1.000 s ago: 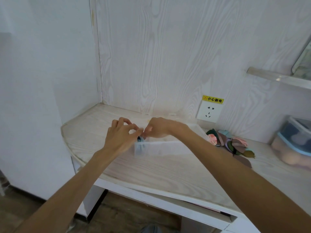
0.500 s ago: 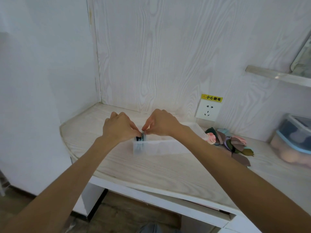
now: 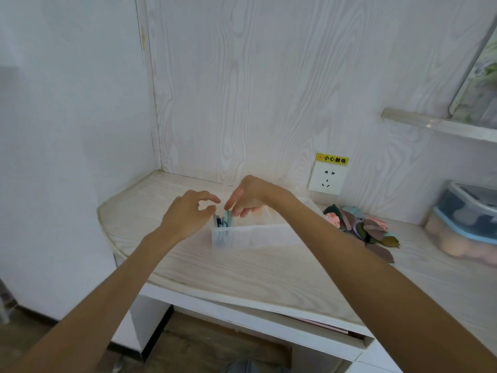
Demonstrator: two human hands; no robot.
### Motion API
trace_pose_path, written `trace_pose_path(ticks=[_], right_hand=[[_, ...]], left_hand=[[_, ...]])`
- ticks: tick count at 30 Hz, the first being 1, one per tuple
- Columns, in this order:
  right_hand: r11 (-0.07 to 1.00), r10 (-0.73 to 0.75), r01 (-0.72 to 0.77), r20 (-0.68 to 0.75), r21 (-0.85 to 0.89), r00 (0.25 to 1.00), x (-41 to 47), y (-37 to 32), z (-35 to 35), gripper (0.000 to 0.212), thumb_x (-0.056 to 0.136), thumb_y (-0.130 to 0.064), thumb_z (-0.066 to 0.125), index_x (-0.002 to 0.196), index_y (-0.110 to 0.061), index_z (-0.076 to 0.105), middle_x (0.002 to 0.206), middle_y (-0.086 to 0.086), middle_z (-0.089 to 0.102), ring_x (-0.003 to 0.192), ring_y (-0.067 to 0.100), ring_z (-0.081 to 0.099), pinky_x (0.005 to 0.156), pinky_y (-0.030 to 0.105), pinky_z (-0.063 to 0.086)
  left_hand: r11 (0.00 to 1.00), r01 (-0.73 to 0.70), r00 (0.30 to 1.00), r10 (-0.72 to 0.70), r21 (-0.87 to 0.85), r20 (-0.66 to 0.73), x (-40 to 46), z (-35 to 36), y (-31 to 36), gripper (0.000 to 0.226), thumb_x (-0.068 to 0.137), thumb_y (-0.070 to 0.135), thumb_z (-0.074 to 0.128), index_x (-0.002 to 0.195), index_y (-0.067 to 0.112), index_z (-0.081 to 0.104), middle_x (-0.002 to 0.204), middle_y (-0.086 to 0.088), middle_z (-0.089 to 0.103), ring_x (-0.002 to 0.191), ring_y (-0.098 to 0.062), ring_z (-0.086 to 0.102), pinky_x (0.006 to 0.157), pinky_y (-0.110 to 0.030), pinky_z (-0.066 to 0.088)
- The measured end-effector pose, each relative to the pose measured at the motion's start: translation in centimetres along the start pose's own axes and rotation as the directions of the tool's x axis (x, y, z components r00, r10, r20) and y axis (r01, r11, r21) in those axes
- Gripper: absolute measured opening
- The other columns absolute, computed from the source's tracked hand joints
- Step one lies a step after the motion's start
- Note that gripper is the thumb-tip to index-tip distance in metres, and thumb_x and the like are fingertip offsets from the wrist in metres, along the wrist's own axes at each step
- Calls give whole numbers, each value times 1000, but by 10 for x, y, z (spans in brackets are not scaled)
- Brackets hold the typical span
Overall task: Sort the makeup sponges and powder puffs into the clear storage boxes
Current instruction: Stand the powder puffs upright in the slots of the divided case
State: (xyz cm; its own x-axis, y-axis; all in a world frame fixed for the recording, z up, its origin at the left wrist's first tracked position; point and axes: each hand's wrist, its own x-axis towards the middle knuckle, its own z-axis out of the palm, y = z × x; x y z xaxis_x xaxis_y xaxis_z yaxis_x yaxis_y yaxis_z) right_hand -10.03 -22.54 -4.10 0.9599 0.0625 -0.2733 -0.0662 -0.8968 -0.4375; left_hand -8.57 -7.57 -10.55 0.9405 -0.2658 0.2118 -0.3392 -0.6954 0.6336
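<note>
Few puffs (image 3: pixel 225 221) upright in clear box (image 3: pixel 250 234) end, directly beneath both grips: left hand (image 3: pixel 188 215) and right hand (image 3: pixel 246 196) loosely open, empty. Loose pile (image 3: pixel 363 230) on desk (image 3: pixel 242 267) right of grips, unsorted.

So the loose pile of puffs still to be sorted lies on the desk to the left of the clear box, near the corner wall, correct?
Not quite. The head view shows the loose pile of puffs on the desk to the right of the clear box, below the wall socket, not to its left near the corner wall.
</note>
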Motion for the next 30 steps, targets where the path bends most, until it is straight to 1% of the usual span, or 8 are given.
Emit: trace_pose_path(ticks=[6, 10, 13, 16, 21, 24, 27, 30], right_hand=[[968, -134, 139, -39, 209, 990, -18, 27, 6, 33, 90, 0, 48, 116, -6, 66, 113, 11, 69, 93, 18, 66, 79, 19, 50], [954, -155, 186, -145, 235, 977, -31, 36, -3, 34, 88, 2, 44, 112, -5, 68, 95, 6, 67, 80, 15, 62, 67, 14, 48], [960, -139, 177, -182, 216, 973, -42, 51, -18, 33, 87, 2, 46, 110, -6, 69, 89, 3, 67, 72, 9, 62, 63, 11, 47], [977, -76, 119, -232, 179, 970, -52, 77, -36, 32, 87, 1, 46, 105, -9, 71, 88, 4, 69, 69, 8, 63, 68, 18, 48], [977, 86, -21, -305, 213, 948, -71, 125, -56, 21, 84, 2, 57, 91, -10, 73, 84, 8, 69, 69, 14, 66, 70, 21, 54], [979, 181, -130, -369, 160, 911, -77, 156, -61, 22, 83, 0, 58, 95, -11, 74, 89, 9, 72, 72, 14, 66, 64, 18, 50], [962, 265, -272, -380, 38, 886, -73, 185, -57, 27, 84, -5, 55, 104, -12, 73, 110, 10, 70, 95, 23, 64, 82, 28, 49], [948, 265, -314, -405, -59, 875, -67, 196, -41, 31, 90, -14, 51, 117, -10, 66, 114, 7, 65, 103, 26, 59, 85, 34, 47]], left_hand=[[996, -38, 999, 39, 78, -12, -6, 8, 4, 27, 92, 19, 48, 101, 33, 69, 123, 10, 58, 107, -11, 56, 85, -26, 42], [984, -46, 999, 45, 171, 8, -9, 7, 4, 24, 92, 32, 48, 99, 32, 71, 122, 16, 56, 109, -9, 54, 82, -27, 38], [996, -25, 999, 29, 85, -39, -10, 2, 2, 25, 93, 29, 45, 95, 36, 69, 117, 16, 57, 106, -8, 52, 82, -27, 37], [999, 33, 996, -34, -9, -82, -7, 1, 0, 19, 92, 39, 46, 93, 41, 65, 111, 15, 59, 96, -7, 53, 80, -29, 38], [994, -14, 1000, 13, 104, 10, -6, 16, 9, 26, 88, 53, 50, 108, 39, 61, 97, 15, 60, 86, -11, 55, 74, -27, 38], [994, -16, 999, 20, 109, -33, -5, 21, 15, 27, 89, 47, 53, 112, 35, 61, 94, 16, 60, 85, -10, 54, 74, -26, 37], [996, -4, 998, 9, 85, -54, -5, 27, 15, 24, 90, 41, 53, 111, 32, 61, 94, 15, 61, 85, -10, 54, 73, -25, 37], [999, -7, 997, 10, 45, -73, -6, 31, 15, 24, 90, 37, 53, 111, 29, 62, 93, 14, 61, 83, -10, 53, 73, -25, 37]])
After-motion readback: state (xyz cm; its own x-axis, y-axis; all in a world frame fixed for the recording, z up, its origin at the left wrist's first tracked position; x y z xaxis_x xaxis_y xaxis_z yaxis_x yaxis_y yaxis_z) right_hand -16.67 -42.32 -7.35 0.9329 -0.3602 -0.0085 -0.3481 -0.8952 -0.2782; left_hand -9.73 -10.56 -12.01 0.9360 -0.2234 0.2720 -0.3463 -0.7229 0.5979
